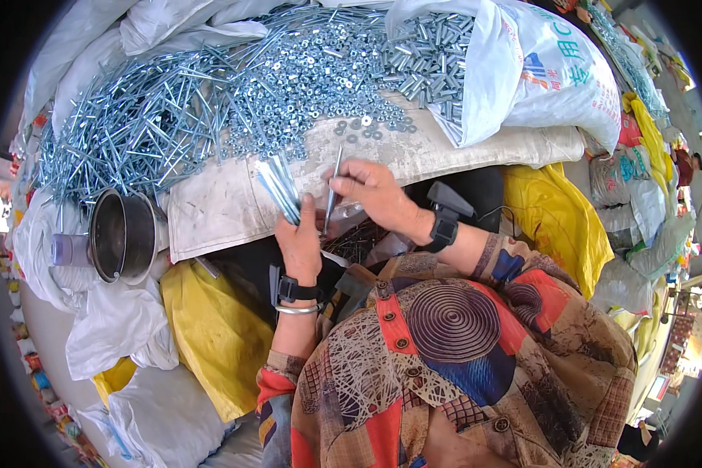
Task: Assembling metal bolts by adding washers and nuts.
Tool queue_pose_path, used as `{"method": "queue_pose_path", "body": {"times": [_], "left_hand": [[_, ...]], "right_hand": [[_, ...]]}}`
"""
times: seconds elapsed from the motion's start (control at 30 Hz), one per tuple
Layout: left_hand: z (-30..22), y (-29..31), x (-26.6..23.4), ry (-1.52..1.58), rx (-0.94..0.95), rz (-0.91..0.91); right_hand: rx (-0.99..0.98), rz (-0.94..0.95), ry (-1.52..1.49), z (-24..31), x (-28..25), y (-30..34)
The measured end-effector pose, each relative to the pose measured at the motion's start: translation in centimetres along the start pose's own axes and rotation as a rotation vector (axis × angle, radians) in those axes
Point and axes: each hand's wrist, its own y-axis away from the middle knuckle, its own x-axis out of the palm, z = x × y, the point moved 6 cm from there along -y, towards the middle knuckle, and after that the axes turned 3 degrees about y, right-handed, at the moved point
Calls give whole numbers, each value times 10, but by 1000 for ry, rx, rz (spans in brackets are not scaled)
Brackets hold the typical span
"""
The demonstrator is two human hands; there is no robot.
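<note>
My left hand (298, 246) is closed around a bundle of slim, shiny threaded rods (279, 187), which fan upward from the fingers. Between the thumb and fingers of my right hand (376, 196) a single metal rod (335, 173) stands nearly upright, its lower end close to my left thumb. Both hands are over the near edge of a worn off-white sheet (218, 204). Beyond them lies a heap of loose long rods (136, 117) at left, a mass of small nuts (304, 74) in the middle, and short metal sleeves (429, 62) at right. Several flat washers (366, 129) are scattered nearer.
At left, a dark metal pot (157, 234) lies tipped beside a translucent container (72, 249). A large white woven sack (546, 78) bulges at far right. Yellow sacks (218, 335) flank my lap, and white bags (160, 413) lie at lower left.
</note>
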Motion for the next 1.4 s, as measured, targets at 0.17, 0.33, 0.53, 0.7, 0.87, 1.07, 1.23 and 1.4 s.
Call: {"method": "queue_pose_path", "body": {"times": [0.17,0.33,0.53,0.7,0.87,1.07,1.23,1.4], "left_hand": [[-21,-8,-17,-33,20,-31],[-44,-15,-3,-27,101,22],[-76,-21,26,-115,269,264],[-88,-23,31,-295,300,220],[-87,-24,33,-391,416,222],[-80,-27,32,-443,548,212],[-83,-28,30,-435,572,211],[-83,-30,27,-476,574,179]], "right_hand": [[-279,-65,162,47,-15,-23],[-376,2,497,22,-12,-33],[-358,12,520,22,1,-29],[-354,51,565,20,1,-27],[-420,-11,755,22,2,-35],[-371,-96,756,17,13,-42],[-358,6,514,18,0,-18],[-296,-101,263,10,-15,-22]]}}
